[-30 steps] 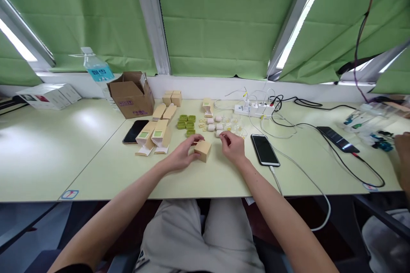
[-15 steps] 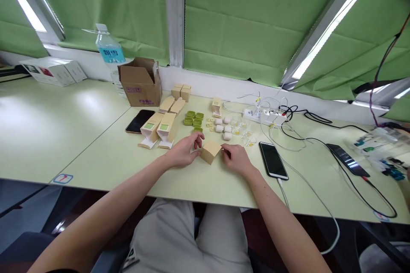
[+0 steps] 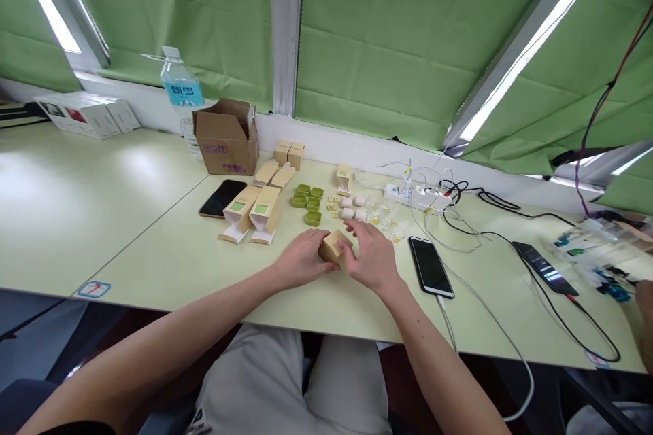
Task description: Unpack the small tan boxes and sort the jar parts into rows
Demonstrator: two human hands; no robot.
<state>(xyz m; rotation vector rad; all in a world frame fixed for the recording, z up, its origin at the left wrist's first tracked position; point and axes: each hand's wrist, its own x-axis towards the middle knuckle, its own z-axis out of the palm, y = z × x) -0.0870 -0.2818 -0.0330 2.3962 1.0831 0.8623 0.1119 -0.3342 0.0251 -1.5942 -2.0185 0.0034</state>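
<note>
A small tan cardboard box (image 3: pixel 331 246) stands on the table in front of me, slightly turned. My left hand (image 3: pixel 302 258) wraps round its left side, with fingers behind and thumb at the near face. On the box's right edge rests the thumb of my right hand (image 3: pixel 374 259), while its fingers are spread apart beyond the box. Just past my hands lie several green square pots (image 3: pixel 313 217), small yellow pieces (image 3: pixel 332 206), white plugs (image 3: pixel 347 214) and clear plastic pieces (image 3: pixel 377 217). Two longer tan boxes (image 3: pixel 266 209) with open flaps lie to the left.
A black phone (image 3: pixel 222 198), a brown carton (image 3: pixel 227 143) and a water bottle (image 3: pixel 182 96) stand left. On the right are a charging phone (image 3: pixel 431 266), a power strip (image 3: pixel 418 196), loose cables and another phone (image 3: pixel 545 266). Small closed boxes (image 3: pixel 289 153) sit by the wall.
My left hand has closed round the small box. My right hand has let go of the flap's edge, moved up and inward, and now has its thumb on the box.
</note>
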